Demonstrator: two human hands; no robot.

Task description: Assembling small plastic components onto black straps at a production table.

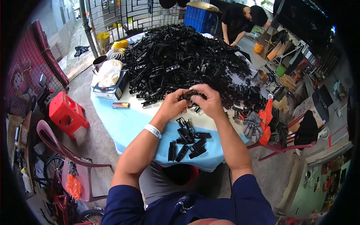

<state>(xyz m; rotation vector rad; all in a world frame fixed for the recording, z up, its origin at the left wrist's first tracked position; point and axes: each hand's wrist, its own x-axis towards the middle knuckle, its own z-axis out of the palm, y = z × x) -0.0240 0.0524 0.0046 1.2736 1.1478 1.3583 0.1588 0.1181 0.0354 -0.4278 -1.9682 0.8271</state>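
Note:
Over the near side of a round table, my left hand (174,104) and my right hand (209,102) meet with fingers curled. Between their fingertips is a small black plastic clip-like piece (190,94), partly covered by the fingers. Just beyond rises a large heap of similar black pieces (180,62). Closer to me, several loose black pieces (185,135) lie between my forearms on the light blue table cover (108,117). A white band circles my left wrist.
At the table's left are a small box (112,90), a gold-coloured cylinder (120,105) and a metal mug (99,63). Grey bundled pieces (252,126) and an orange bag (266,122) sit at the right edge. Another person (240,22) leans over the far side. A red stool (66,112) stands left.

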